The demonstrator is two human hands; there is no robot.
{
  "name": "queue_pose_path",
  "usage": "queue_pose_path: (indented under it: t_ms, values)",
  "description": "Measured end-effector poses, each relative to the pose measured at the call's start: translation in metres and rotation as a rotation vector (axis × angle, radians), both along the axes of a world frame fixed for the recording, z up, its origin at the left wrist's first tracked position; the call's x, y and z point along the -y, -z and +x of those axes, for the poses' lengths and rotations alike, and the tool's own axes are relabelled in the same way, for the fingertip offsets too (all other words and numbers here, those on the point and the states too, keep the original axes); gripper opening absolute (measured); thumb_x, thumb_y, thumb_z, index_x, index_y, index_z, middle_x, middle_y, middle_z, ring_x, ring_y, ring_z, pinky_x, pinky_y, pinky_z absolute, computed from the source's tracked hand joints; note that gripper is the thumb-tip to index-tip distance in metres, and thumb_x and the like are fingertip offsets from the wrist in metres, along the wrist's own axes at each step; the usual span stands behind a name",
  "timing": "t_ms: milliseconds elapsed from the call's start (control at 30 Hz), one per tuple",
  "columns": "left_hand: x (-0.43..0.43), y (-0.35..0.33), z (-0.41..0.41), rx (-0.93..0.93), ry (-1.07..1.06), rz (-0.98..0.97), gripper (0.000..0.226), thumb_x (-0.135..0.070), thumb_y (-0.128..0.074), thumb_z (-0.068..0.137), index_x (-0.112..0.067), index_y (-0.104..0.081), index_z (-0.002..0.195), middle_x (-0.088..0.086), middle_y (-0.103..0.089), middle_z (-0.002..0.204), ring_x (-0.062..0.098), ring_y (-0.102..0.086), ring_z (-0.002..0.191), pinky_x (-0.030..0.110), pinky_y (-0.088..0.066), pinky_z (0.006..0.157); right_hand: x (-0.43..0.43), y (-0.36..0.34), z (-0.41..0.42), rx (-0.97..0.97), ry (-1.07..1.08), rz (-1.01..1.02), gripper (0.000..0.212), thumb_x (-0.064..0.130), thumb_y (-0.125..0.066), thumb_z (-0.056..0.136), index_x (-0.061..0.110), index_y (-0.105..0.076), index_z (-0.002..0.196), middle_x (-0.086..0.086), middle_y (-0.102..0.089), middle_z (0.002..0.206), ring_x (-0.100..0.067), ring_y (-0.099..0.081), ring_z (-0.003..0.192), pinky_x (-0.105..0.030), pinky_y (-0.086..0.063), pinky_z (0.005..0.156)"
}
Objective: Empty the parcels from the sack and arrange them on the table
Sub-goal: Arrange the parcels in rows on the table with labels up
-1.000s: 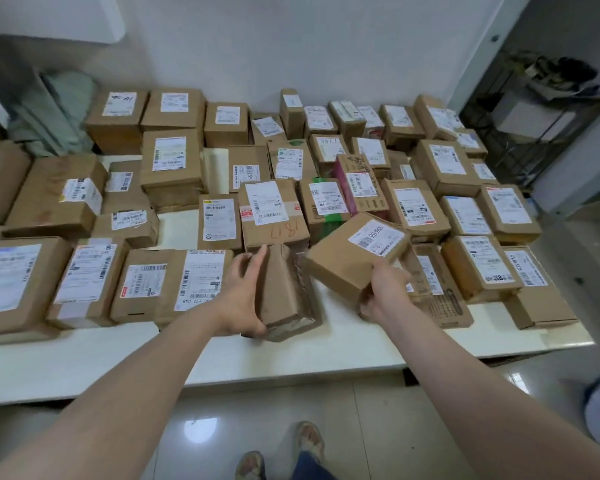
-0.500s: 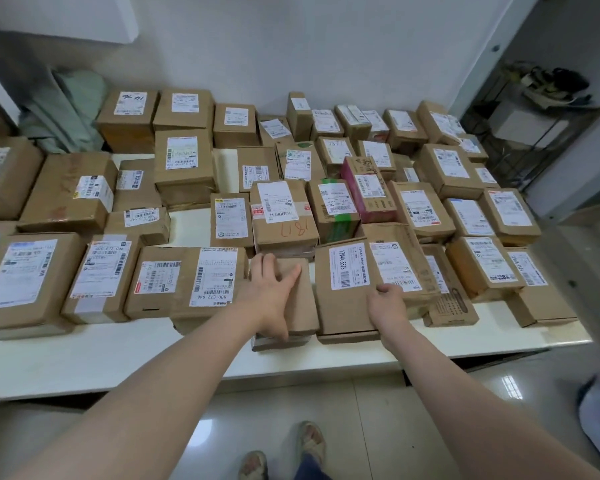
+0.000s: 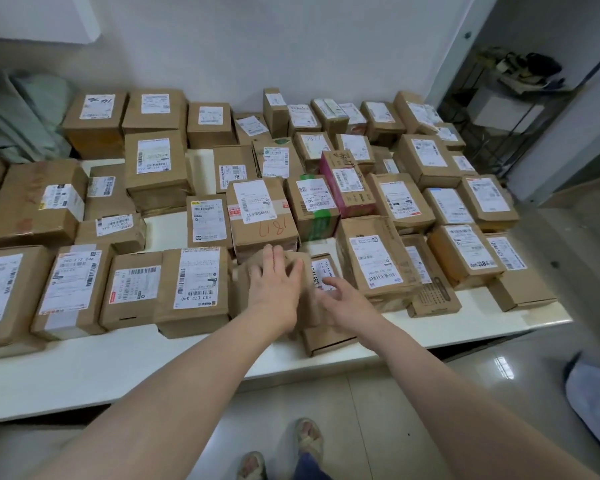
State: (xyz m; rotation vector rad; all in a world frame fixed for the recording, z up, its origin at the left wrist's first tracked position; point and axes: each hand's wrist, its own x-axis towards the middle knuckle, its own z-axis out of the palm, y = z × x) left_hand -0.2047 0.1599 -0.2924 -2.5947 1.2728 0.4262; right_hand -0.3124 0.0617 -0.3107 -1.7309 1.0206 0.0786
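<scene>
While reaching across the near edge, left hand (image 3: 278, 282): palm down, fingers straight and spread, pressing flat on plain parcel (image 3: 242, 292); blurred.
Right hand (image 3: 347, 303): at 3 o'clock of left hand, just beside it; fingers loosely bent and apart, gripping nothing; held over labelled box (image 3: 326, 339), contact too blurred to tell.
Plain parcel: brown, no label showing, on worktop (image 3: 118, 368) near front edge, mostly hidden under left hand.
Labelled box: brown, against plain parcel at its 3 o'clock; white label on top, partly covered by right hand; front end close to worktop edge.
Worktop: white, crowded with brown parcels (image 3: 156, 161), white labels up, in rough rows from 9 to 3 o'clock; bare strip along 6 o'clock edge.
Barcode box (image 3: 194, 289): at 9 o'clock of plain parcel, just beside it; long label facing up.
Red-marked box (image 3: 262, 216): at 12 o'clock of left hand, red handwriting below its label.
Green-taped box (image 3: 317, 216): at 3 o'clock of red-marked box, just beside it.
Pink box (image 3: 349, 183): at 1 o'clock of green-taped box, just beside it.
Crumpled box (image 3: 374, 265): at 2 o'clock of right hand, near it; dented, large label up.
Green fabric (image 3: 25, 112): heaped at 10 o'clock, beyond worktop corner.
Rack (image 3: 499, 109): dark wire, at 2 o'clock by wall.
Floor (image 3: 378, 410): glossy tiles; sandalled feet (image 3: 309, 441) at 6 o'clock.
</scene>
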Motion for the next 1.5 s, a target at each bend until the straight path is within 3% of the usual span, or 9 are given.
queue_pose_path:
  t_ms: [300,400,500,700,867,1033,1267,1367,1500]
  values:
    - [-0.016,-0.006,0.036,-1.031,-0.301,-0.669,0.092,0.023,-0.043,0.08,-0.025,-0.017,0.155,-0.002,-0.03,0.155,0.016,-0.03,0.143,0.031,-0.038,0.111,-0.018,0.016,0.018,-0.066,0.057,0.28,0.128,0.071,-0.079,0.052,0.038,-0.002,0.149,0.001,-0.028,0.153,-0.03,-0.047,0.126,-0.056,-0.05,0.093]
    - [-0.026,-0.003,0.037,-0.893,-0.484,-0.919,0.073,0.013,-0.047,0.09,-0.022,-0.03,0.151,-0.002,-0.042,0.145,0.007,-0.042,0.13,0.024,-0.04,0.104,-0.021,0.01,0.02,-0.009,0.14,0.397,0.092,0.047,-0.075,0.077,0.029,-0.018,0.148,-0.005,-0.05,0.132,-0.026,-0.059,0.103,-0.05,-0.056,0.082]
    - [-0.035,-0.006,0.046,-0.722,-0.766,-1.173,0.048,-0.01,-0.054,0.097,-0.021,-0.043,0.142,-0.011,-0.052,0.126,0.008,-0.051,0.114,0.023,-0.04,0.093,-0.007,0.002,0.02,0.173,0.368,0.787,0.046,0.035,-0.064,0.089,0.02,-0.049,0.129,-0.017,-0.059,0.124,-0.039,-0.059,0.11,-0.067,-0.049,0.088]
    - [-0.048,-0.006,0.045,-1.232,-0.989,-0.911,0.027,-0.044,-0.052,0.098,-0.035,-0.053,0.122,-0.009,-0.068,0.113,0.015,-0.065,0.102,0.038,-0.052,0.092,-0.002,-0.003,0.028,0.178,0.283,0.711,0.028,0.028,-0.04,0.104,0.019,-0.056,0.126,-0.013,-0.068,0.118,-0.032,-0.066,0.107,-0.055,-0.055,0.088]
    - [-0.046,0.002,0.034,-0.957,-0.935,-0.895,0.041,-0.028,-0.059,0.095,-0.028,-0.047,0.134,-0.008,-0.061,0.122,0.017,-0.062,0.103,0.035,-0.05,0.088,-0.016,0.008,0.039,-0.063,0.046,0.089,0.037,0.042,-0.037,0.1,0.038,-0.044,0.136,-0.004,-0.059,0.129,-0.025,-0.06,0.107,-0.042,-0.057,0.084]
    - [-0.043,0.017,0.028,-0.67,-0.86,-0.752,0.032,-0.01,-0.059,0.083,-0.028,-0.05,0.109,-0.003,-0.063,0.109,0.023,-0.059,0.103,0.035,-0.049,0.089,-0.028,0.013,0.045,-0.074,-0.013,0.228,0.045,0.051,-0.05,0.095,0.025,-0.051,0.132,0.001,-0.06,0.128,-0.023,-0.058,0.112,-0.039,-0.054,0.085]
    - [-0.05,0.029,0.027,-0.111,-0.625,-0.494,0.069,-0.028,-0.063,0.082,-0.034,-0.033,0.145,0.007,-0.033,0.145,0.029,-0.023,0.133,0.044,-0.025,0.108,-0.021,0.026,0.05,-0.063,-0.116,-0.106,0.048,0.035,-0.054,0.096,0.016,-0.048,0.14,-0.001,-0.058,0.134,-0.018,-0.054,0.121,-0.029,-0.045,0.096]
    - [-0.054,0.033,0.036,-0.129,-0.688,-0.422,0.065,-0.046,-0.059,0.087,-0.036,-0.03,0.144,0.008,-0.013,0.155,0.03,-0.001,0.144,0.06,-0.013,0.113,-0.012,0.03,0.047,-0.292,-0.224,-0.37,0.062,0.057,-0.048,0.093,0.019,-0.041,0.142,-0.008,-0.044,0.143,-0.03,-0.038,0.133,-0.042,-0.036,0.104]
    - [-0.061,0.041,0.044,-0.313,-0.799,-0.366,0.069,-0.054,-0.052,0.09,-0.032,-0.024,0.15,0.01,-0.007,0.155,0.032,0.002,0.144,0.056,-0.028,0.111,-0.009,0.021,0.045,-0.581,-0.237,-0.311,0.091,0.078,-0.031,0.086,0.021,-0.015,0.154,-0.011,-0.005,0.16,-0.042,-0.002,0.144,-0.057,-0.016,0.115]
